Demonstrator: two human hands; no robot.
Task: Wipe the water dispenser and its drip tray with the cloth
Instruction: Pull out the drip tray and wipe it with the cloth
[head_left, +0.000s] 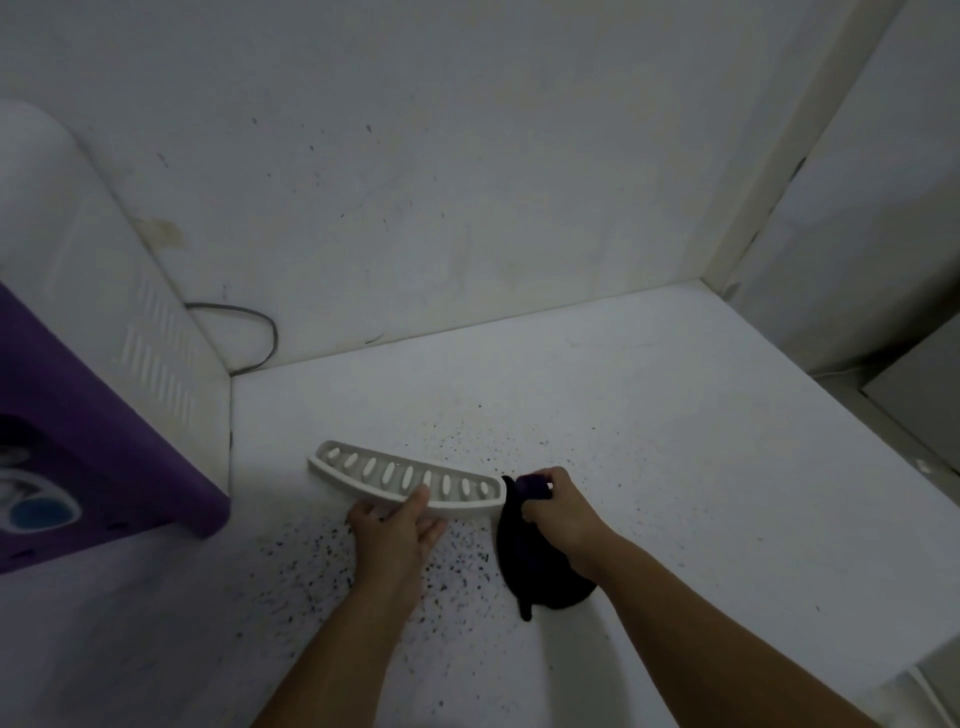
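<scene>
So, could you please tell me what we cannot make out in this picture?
- Dispenser, head view: cut off by the left edge; its taps and front are blurred.
- Tray: its underside is hidden, and the left hand covers part of the near rim.
- Cloth: too dark to show folds; the right hand and forearm cover its top.
- Cable: its ends run behind the dispenser.

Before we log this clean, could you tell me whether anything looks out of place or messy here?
Yes: the drip tray is off the water dispenser, held in the left hand, and dark specks are scattered across the white floor beneath it.
</scene>
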